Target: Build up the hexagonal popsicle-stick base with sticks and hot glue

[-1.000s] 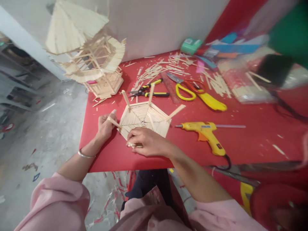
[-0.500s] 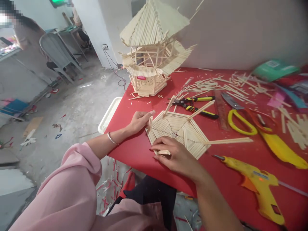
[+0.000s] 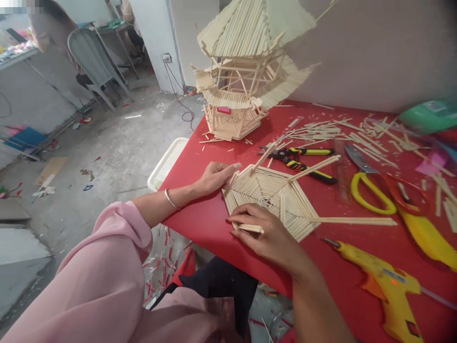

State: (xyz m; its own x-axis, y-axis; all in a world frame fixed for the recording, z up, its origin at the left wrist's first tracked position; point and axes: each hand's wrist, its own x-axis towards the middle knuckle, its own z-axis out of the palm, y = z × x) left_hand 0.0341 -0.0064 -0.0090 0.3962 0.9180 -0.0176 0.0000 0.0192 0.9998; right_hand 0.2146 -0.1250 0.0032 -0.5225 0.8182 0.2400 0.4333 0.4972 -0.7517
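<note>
A flat hexagonal base of pale wooden sticks [image 3: 298,197] lies on the red table, with stick posts rising or leaning outward from its corners. My left hand [image 3: 218,178] is closed at its left corner, thumb against a short post [image 3: 232,181]; the fingertips are partly hidden. Between the thumb and fingers of my right hand [image 3: 266,228] is a stick post [image 3: 252,228] at the base's near corner. One loose-looking stick piece [image 3: 283,208] rests on the base. Beyond the base are black-and-yellow pliers [image 3: 303,165].
A tiered stick pagoda [image 3: 235,90] stands at the back left of the red table [image 3: 200,190]. To the right lie a yellow glue gun [image 3: 387,281], scissors [image 3: 373,190] and scattered sticks [image 3: 317,131]. A person [image 3: 53,38] is near a chair [image 3: 93,62] in the background.
The view has shifted, so the table and things on it appear farther right. Both hands keep the same places on the stick base.
</note>
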